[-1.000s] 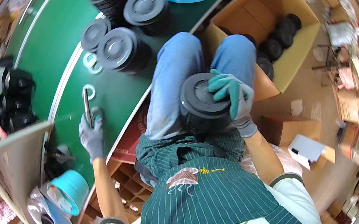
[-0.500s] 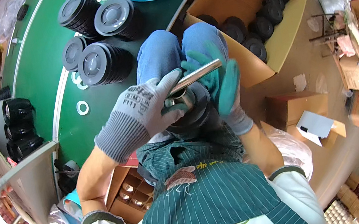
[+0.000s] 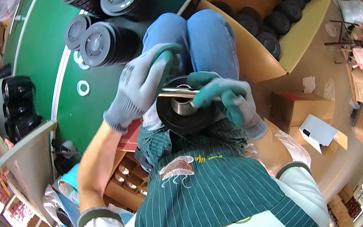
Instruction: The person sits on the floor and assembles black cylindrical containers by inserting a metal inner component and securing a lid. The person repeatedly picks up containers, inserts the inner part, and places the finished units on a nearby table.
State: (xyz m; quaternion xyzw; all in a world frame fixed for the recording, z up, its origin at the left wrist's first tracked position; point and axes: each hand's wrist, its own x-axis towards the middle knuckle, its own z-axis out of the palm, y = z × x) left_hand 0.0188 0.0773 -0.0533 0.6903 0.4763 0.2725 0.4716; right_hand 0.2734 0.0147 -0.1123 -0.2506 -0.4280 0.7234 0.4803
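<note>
Green flat tabletop (image 3: 52,39) w/ white lines fills the upper L of a cluttered workroom, brown floor & cartons over on the R. Far L: glossy black rounded parts (image 3: 20,105), stacked, & lower down a light-blue plastic bucket (image 3: 70,184), partly cut off by a panel. Next, on the tabletop, a flat pale ring (image 3: 83,87), w/ more rings just above it, then several stacks of matte black round discs (image 3: 98,44), near the knees. Below, beside the apron: brown cardboard box w/ dividers (image 3: 118,195), shiny round pcs in some cells.

L hand (image 3: 144,79), grey-and-green knit glove, is up by the L end of the silver metal bar; fingers close together, bent at the tips, blurred. Can't tell if it touches the bar.

Centre: black round piece w/ a wide rim (image 3: 174,120) sits on the lap, b/w the dark green pinstriped apron (image 3: 206,201) & the blue-jeaned knees (image 3: 213,44). Silver metal bar (image 3: 177,93) lies across its top, w/ a silver cup-shaped part (image 3: 184,108) under it, approx. mid-piece.

R hand (image 3: 235,99), same kind of glove, is at the bar's R end, fingers curled; blur, so can't tell if they're clamped on it.

Further R: big open tan cardboard carton (image 3: 311,34) w/ loose black discs (image 3: 278,23) inside.
</note>
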